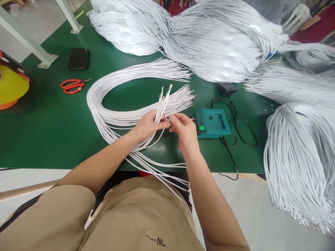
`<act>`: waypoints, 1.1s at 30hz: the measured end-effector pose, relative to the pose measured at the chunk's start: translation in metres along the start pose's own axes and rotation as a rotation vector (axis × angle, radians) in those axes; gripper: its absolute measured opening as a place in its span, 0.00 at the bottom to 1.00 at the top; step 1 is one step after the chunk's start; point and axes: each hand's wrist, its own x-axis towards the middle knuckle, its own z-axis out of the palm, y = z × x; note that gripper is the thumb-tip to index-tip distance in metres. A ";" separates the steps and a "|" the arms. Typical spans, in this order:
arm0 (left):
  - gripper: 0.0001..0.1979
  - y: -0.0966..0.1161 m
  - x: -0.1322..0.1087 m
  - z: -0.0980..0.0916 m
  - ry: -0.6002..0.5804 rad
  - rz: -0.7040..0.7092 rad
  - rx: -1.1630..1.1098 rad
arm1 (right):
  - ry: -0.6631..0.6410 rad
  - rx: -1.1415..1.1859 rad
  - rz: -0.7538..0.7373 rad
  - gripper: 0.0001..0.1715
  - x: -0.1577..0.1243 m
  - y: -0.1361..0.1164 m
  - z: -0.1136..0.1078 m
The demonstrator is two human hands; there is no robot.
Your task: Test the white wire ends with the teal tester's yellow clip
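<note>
My left hand (149, 124) is closed round a small bunch of white wires (162, 103) whose stripped ends point up and away from me. My right hand (183, 129) pinches the end of one white wire right beside the left hand's fingers. Both hands hover over the green table (47, 125), just left of a small teal box (212, 122) with a green button. The held wires belong to a looped bundle of white wires (110, 90) lying on the table; some strands trail down over the table edge onto my lap.
Red-handled scissors (73, 85) and a black phone (79, 58) lie at the left. Big heaps of white wire (217, 45) fill the back, and another heap (300, 160) hangs at the right. A black cable (235, 122) runs from the teal box. A yellow-orange reel (10, 87) is far left.
</note>
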 end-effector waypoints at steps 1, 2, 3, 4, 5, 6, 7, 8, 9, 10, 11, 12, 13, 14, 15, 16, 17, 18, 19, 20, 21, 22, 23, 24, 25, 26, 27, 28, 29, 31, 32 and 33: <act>0.15 0.000 0.000 0.000 0.000 0.003 0.012 | 0.002 -0.008 -0.028 0.14 0.000 0.001 0.000; 0.15 0.001 0.000 0.000 0.000 0.004 0.026 | 0.002 0.000 -0.052 0.12 0.000 0.002 0.001; 0.14 0.002 -0.001 0.000 0.001 0.004 0.038 | 0.000 0.018 -0.066 0.11 0.000 0.003 0.001; 0.14 0.003 -0.001 0.001 0.002 0.006 0.040 | -0.006 0.046 -0.062 0.10 0.001 0.004 0.002; 0.14 0.004 -0.001 0.002 0.002 0.008 0.029 | -0.014 0.086 -0.038 0.09 0.001 0.004 0.002; 0.14 0.006 -0.002 0.003 -0.005 0.008 0.004 | -0.023 0.140 0.003 0.09 0.001 0.005 0.003; 0.15 0.007 -0.003 0.005 -0.018 0.005 -0.031 | -0.030 0.201 0.057 0.10 0.001 0.005 0.003; 0.15 0.009 -0.003 0.006 -0.037 -0.002 -0.071 | -0.034 0.260 0.114 0.12 0.001 0.005 0.004; 0.16 0.010 -0.004 0.007 -0.056 -0.013 -0.106 | -0.038 0.306 0.162 0.13 0.001 0.004 0.004; 0.16 0.011 -0.004 0.008 -0.068 -0.025 -0.128 | -0.043 0.334 0.195 0.14 0.001 0.004 0.005; 0.16 0.012 -0.005 0.009 -0.072 -0.035 -0.133 | -0.050 0.345 0.210 0.13 0.000 0.003 0.005; 0.16 0.013 -0.005 0.009 -0.067 -0.040 -0.124 | -0.057 0.340 0.207 0.12 -0.001 0.002 0.005; 0.15 0.013 -0.005 0.009 -0.058 -0.039 -0.108 | -0.062 0.324 0.188 0.09 -0.002 0.002 0.005; 0.14 0.013 -0.006 0.009 -0.048 -0.032 -0.088 | -0.059 0.299 0.160 0.08 -0.003 0.001 0.005; 0.13 0.013 -0.006 0.009 -0.041 -0.021 -0.071 | -0.046 0.265 0.128 0.08 -0.004 0.001 0.005; 0.13 0.013 -0.005 0.008 -0.038 -0.008 -0.057 | -0.025 0.228 0.096 0.09 -0.004 0.002 0.006; 0.13 0.012 -0.005 0.008 -0.036 0.004 -0.047 | -0.003 0.190 0.065 0.10 -0.005 0.002 0.006; 0.13 0.011 -0.005 0.008 -0.033 0.013 -0.038 | 0.015 0.159 0.039 0.11 -0.005 0.003 0.005; 0.12 0.010 -0.005 0.008 -0.029 0.019 -0.028 | 0.024 0.142 0.023 0.12 -0.005 0.004 0.005; 0.12 0.009 -0.005 0.008 -0.025 0.021 -0.019 | 0.021 0.142 0.018 0.12 -0.004 0.004 0.005; 0.11 0.008 -0.005 0.008 -0.022 0.023 -0.014 | 0.010 0.158 0.024 0.12 -0.004 0.005 0.004; 0.11 0.007 -0.005 0.008 -0.022 0.023 -0.020 | -0.007 0.191 0.041 0.11 -0.003 0.005 0.003; 0.11 0.007 -0.005 0.009 -0.028 0.024 -0.036 | -0.028 0.238 0.074 0.11 -0.003 0.004 0.002; 0.11 0.006 -0.005 0.009 -0.036 0.024 -0.060 | -0.051 0.295 0.123 0.11 -0.002 0.004 0.002; 0.12 0.006 -0.005 0.010 -0.042 0.022 -0.085 | -0.071 0.352 0.183 0.11 -0.002 0.003 0.001; 0.12 0.007 -0.005 0.010 -0.046 0.019 -0.106 | -0.085 0.403 0.245 0.11 -0.002 0.003 0.001; 0.12 0.007 -0.006 0.011 -0.049 0.017 -0.118 | -0.094 0.440 0.304 0.10 -0.002 0.003 0.000; 0.12 0.008 -0.006 0.011 -0.051 0.015 -0.126 | -0.095 0.461 0.347 0.09 -0.002 0.002 0.000; 0.12 0.008 -0.006 0.012 -0.058 0.013 -0.133 | -0.093 0.467 0.367 0.09 -0.002 0.002 0.000; 0.12 0.009 -0.007 0.012 -0.086 0.013 -0.142 | -0.093 0.446 0.338 0.10 -0.003 0.002 0.001; 0.12 0.009 -0.007 0.012 -0.102 0.016 -0.140 | -0.093 0.419 0.298 0.09 -0.003 0.001 0.001; 0.12 0.008 -0.007 0.011 -0.116 0.021 -0.132 | -0.092 0.385 0.251 0.06 -0.003 0.000 0.001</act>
